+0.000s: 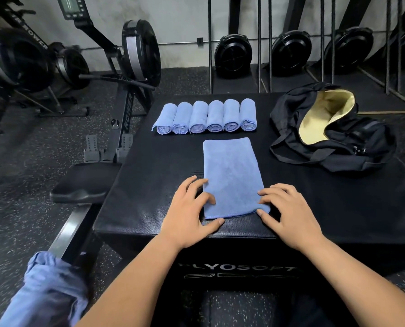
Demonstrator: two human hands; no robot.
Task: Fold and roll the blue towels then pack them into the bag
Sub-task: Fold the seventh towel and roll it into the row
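Observation:
A folded blue towel point(232, 175) lies flat as a long strip on the black plyo box point(149, 180), its near end by the box's front edge. My left hand point(189, 208) rests at the towel's near left corner, fingers spread, fingertips on the cloth. At the near right corner, my right hand point(288, 213) has its fingers bent over the towel's edge. Several rolled blue towels point(206, 116) stand in a row at the back of the box. The black bag point(331, 131) lies open at the right, its yellow lining showing.
More blue towels point(48, 289) hang in a bunch over a rowing machine rail at the lower left. The rower's seat point(83, 185) sits just left of the box. Rowing machines and fan wheels line the back wall.

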